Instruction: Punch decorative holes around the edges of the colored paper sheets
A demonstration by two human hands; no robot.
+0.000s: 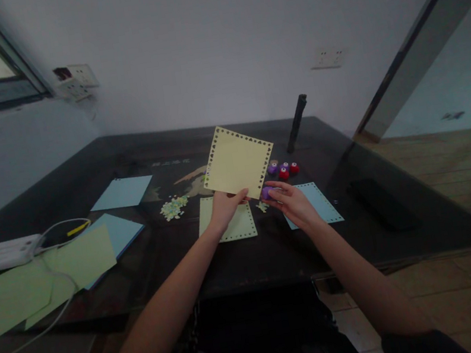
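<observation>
My left hand [226, 206] is closed on the lower edge of a pale yellow sheet of paper [237, 161], raised and tilted above the table. Small dark cut-outs, some heart-shaped, run along its edges. In my right hand [294, 201] is a small purple craft punch [266, 193], at the sheet's lower right corner. Whether the paper sits inside the punch's slot I cannot tell. Beneath my hands lie another punched yellow sheet [240, 227] and some paper bits [262, 207]. A light blue sheet [312, 204] with punched edges lies under my right wrist.
Several red and purple punches [284, 173] stand behind my right hand, near a black upright stick [298, 124]. Left are a confetti pile [173, 208], blue paper [123, 193], yellow sheets [82, 262] and a white power strip [0, 256] with a cable. A dark flat object [382, 206] lies right.
</observation>
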